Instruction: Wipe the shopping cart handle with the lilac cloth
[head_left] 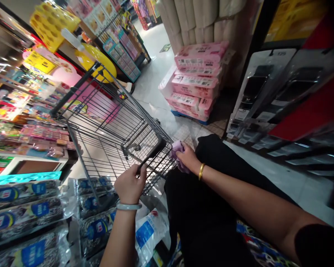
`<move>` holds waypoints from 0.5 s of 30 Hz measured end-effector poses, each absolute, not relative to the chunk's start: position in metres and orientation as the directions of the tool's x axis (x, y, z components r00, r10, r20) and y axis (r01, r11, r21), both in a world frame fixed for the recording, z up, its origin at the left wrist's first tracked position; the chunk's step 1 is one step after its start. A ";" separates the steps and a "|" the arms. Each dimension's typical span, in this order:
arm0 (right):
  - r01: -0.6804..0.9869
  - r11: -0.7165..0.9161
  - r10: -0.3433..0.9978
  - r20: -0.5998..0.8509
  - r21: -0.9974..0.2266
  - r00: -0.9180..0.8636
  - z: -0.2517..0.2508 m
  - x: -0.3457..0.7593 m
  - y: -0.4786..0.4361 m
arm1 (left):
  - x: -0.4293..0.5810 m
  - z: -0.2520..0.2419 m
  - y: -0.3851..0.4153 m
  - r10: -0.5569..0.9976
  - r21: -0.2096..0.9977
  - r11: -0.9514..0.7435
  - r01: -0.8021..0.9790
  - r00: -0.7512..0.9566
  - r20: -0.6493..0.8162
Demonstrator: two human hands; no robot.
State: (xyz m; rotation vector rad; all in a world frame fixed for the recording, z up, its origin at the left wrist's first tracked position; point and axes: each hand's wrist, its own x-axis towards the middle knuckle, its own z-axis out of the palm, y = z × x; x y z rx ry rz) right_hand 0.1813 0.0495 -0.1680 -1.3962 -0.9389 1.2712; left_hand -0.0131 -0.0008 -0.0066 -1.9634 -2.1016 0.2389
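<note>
A grey wire shopping cart [108, 129] stands in front of me at a slant in the head view. My left hand [130, 184], with a pale bangle at the wrist, has its fingers curled around the cart's dark handle [156, 146]. A crumpled purple cloth [177, 147] is held in my right hand [188, 158], which has a gold bracelet at the wrist. The cloth is against or close beside the cart's corner; I cannot tell whether it touches. Only wire mesh and floor show through the cart's basket.
Pink packages [196, 85] are stacked on a blue pallet [189, 115] ahead. To the right hang black items in clear packs [256, 81]. Bags with blue labels [33, 211] lie at lower left. A large yellow and pink display [96, 57] stands beyond the cart.
</note>
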 end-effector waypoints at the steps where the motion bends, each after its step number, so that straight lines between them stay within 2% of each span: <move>1: -0.085 -0.277 0.947 -0.287 -0.957 0.142 -0.173 0.183 0.049 | -0.015 -0.006 -0.003 0.996 -0.287 0.071 0.955 -0.054 0.066; 3: -0.103 -0.372 0.913 -0.383 -0.923 0.140 -0.181 0.186 0.048 | -0.019 -0.001 -0.007 0.998 -0.245 0.059 0.968 -0.054 0.025; 5: -0.106 -0.362 0.917 -0.375 -0.926 0.139 -0.179 0.188 0.047 | -0.019 0.006 -0.009 0.995 -0.163 0.081 0.983 -0.089 -0.045; 7: -0.050 -0.232 0.959 -0.237 -0.971 0.153 -0.163 0.188 0.046 | -0.013 0.013 -0.007 0.988 -0.082 0.133 0.988 -0.139 -0.073; 9: 0.054 -0.012 0.986 -0.003 -0.998 0.167 -0.141 0.188 0.045 | 0.002 0.017 0.001 0.990 0.005 0.140 0.990 -0.140 -0.008; 11: 0.162 0.200 0.966 0.222 -0.966 0.130 -0.123 0.187 0.042 | 0.023 0.018 0.014 0.996 0.123 0.039 0.992 -0.049 0.078; 12: 0.203 0.270 0.952 0.292 -0.941 0.091 -0.119 0.187 0.040 | 0.034 0.017 0.021 0.998 0.158 -0.002 0.987 -0.009 0.067; 13: 0.241 0.297 0.946 0.319 -0.924 0.057 -0.119 0.186 0.038 | 0.046 0.017 0.028 1.000 0.157 -0.015 0.988 0.011 0.023; 15: 0.323 0.216 0.972 0.233 -0.921 0.016 -0.131 0.186 0.035 | 0.066 0.014 0.040 0.995 0.072 0.017 0.997 -0.010 -0.099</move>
